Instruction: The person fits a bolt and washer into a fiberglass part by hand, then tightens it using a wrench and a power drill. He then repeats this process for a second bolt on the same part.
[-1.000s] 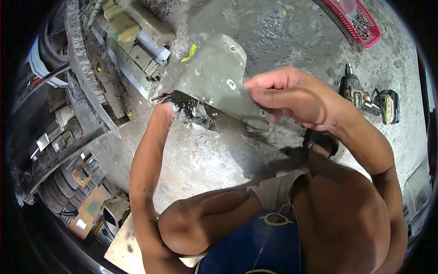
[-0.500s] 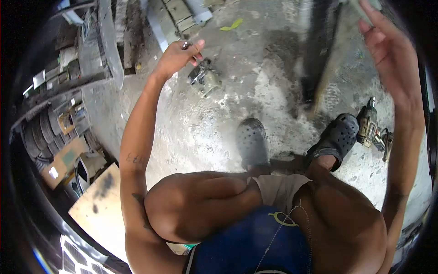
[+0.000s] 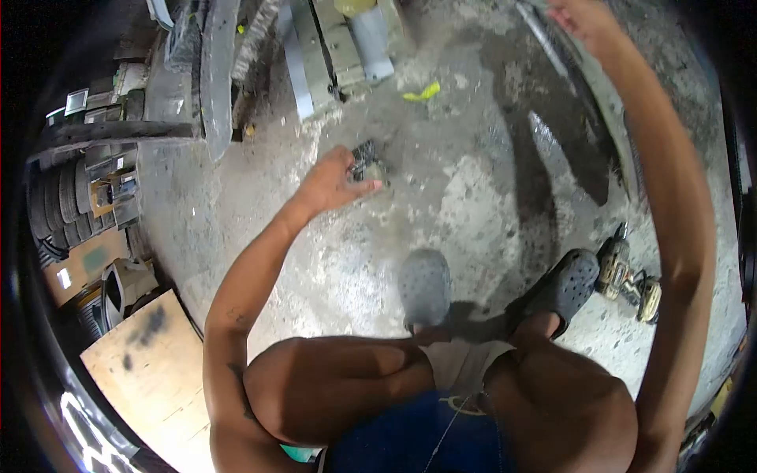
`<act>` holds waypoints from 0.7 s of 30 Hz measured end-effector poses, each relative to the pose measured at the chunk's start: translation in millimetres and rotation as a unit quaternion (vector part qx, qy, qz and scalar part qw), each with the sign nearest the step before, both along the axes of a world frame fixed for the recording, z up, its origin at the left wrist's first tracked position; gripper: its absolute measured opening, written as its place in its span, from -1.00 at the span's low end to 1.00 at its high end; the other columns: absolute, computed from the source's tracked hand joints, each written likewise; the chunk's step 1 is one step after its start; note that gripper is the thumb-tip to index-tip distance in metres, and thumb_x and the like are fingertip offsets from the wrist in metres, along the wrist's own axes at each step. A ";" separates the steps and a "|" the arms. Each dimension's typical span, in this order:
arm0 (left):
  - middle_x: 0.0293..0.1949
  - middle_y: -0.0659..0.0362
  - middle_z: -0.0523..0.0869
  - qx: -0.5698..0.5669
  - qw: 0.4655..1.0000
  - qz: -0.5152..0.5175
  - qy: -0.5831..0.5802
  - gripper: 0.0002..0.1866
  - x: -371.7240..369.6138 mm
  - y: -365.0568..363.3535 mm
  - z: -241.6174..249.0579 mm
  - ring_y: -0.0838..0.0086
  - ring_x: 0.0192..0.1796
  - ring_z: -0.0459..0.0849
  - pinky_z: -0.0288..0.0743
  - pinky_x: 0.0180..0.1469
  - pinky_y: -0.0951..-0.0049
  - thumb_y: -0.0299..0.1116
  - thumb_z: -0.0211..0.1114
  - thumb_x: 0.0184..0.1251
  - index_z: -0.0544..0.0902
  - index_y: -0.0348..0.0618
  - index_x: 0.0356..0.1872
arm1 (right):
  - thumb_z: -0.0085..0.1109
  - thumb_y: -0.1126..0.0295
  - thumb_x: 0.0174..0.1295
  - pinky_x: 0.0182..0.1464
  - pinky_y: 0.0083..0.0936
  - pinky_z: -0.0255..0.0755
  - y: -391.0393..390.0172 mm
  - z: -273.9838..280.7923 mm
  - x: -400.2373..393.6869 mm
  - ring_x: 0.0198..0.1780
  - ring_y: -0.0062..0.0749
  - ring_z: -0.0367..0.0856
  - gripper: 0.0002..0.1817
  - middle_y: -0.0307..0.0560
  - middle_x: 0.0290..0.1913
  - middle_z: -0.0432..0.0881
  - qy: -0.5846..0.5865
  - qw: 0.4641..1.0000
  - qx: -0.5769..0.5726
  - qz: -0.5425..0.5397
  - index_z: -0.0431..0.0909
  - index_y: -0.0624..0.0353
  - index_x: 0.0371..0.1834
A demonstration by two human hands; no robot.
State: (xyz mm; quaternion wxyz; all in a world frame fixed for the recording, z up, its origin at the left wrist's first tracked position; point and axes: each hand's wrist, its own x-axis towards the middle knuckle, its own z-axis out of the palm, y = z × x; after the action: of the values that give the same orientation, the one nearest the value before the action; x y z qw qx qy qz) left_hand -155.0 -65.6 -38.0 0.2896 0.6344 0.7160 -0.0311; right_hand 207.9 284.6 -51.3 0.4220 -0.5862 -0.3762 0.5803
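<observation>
My left hand [image 3: 335,185] is low over the floor at centre left, with its thumb and fingers round a small dark and pale packet [image 3: 366,160]. Its contents are too unclear to name. At the upper right, my right hand [image 3: 583,20] is at the upper part of a long narrow panel [image 3: 603,110], its fingers curled at the panel's edge. The forearm covers part of the panel.
A cordless drill [image 3: 615,264] lies beside my right shoe [image 3: 564,292]. Long panels [image 3: 335,67] are at the top, near a yellow-green scrap [image 3: 422,92]. Tyres [image 3: 63,197] and a wooden board [image 3: 150,363] are at the left.
My left hand has moved down and right, onto the packet. My right hand and the panel have shifted left in view. The camera view has tilted, so the floor items appear lower.
</observation>
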 end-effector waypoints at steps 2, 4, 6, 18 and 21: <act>-0.27 -0.08 0.52 0.000 0.999 -0.030 -0.015 -0.40 3.0 3.6 1.3 0.05 -0.21 0.54 0.45 -0.09 0.16 0.06 0.49 0.11 0.50 -0.37 -0.29 | 0.06 0.48 0.38 -0.12 -0.54 0.63 17.6 -19.3 -5.8 -0.09 -0.40 0.67 -0.75 0.01 -0.10 0.67 -0.051 0.996 -0.010 0.079 0.51 0.44 0.02; -0.34 -0.01 0.45 0.064 0.995 -0.052 -0.056 -0.55 10.2 6.1 1.6 0.18 -0.31 0.48 0.41 -0.20 0.24 -0.06 0.37 0.28 0.49 -0.32 -0.29 | 0.18 0.45 0.27 -0.19 -0.58 0.57 1.8 -13.4 -12.4 -0.20 -0.48 0.64 -0.72 -0.10 -0.20 0.66 -0.017 0.994 0.032 0.098 0.55 0.39 -0.01; -0.33 -0.02 0.45 0.058 0.990 -0.030 -0.126 -0.64 18.0 10.6 0.0 0.20 -0.28 0.48 0.40 -0.15 0.28 -0.13 0.22 0.42 0.50 -0.31 -0.29 | 0.29 0.43 0.15 -0.24 -0.59 0.52 -38.8 3.1 -18.1 -0.28 -0.53 0.62 -0.70 -0.17 -0.28 0.67 0.059 0.985 0.103 0.125 0.61 0.34 -0.06; 0.25 0.13 0.49 -0.124 0.819 0.088 -0.553 -0.37 131.6 52.3 63.4 0.46 0.27 0.40 0.30 0.26 0.42 0.14 -0.19 0.59 0.45 -0.20 0.29 | 0.22 0.24 0.36 -0.16 -0.52 0.52 -314.7 30.3 -27.9 -0.24 -0.53 0.63 -0.64 -0.14 -0.28 0.68 -0.023 0.944 0.064 0.323 0.56 0.28 0.06; 0.39 0.15 0.37 -0.180 0.765 0.108 -0.609 -0.34 142.9 53.0 52.6 0.46 0.32 0.38 0.32 0.28 0.37 0.13 -0.20 0.59 0.33 -0.19 0.42 | 0.12 0.27 0.43 -0.25 -0.60 0.45 -312.8 40.3 -14.8 -0.35 -0.61 0.56 -0.74 -0.24 -0.39 0.61 0.048 0.940 -0.085 0.326 0.57 0.28 -0.05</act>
State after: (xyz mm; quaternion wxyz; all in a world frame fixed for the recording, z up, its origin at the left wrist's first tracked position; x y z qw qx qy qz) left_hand -12.1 -12.7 14.6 0.7749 0.3752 0.4343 0.2648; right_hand 193.1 -28.2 -11.0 0.1758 -0.4367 -0.4757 0.7430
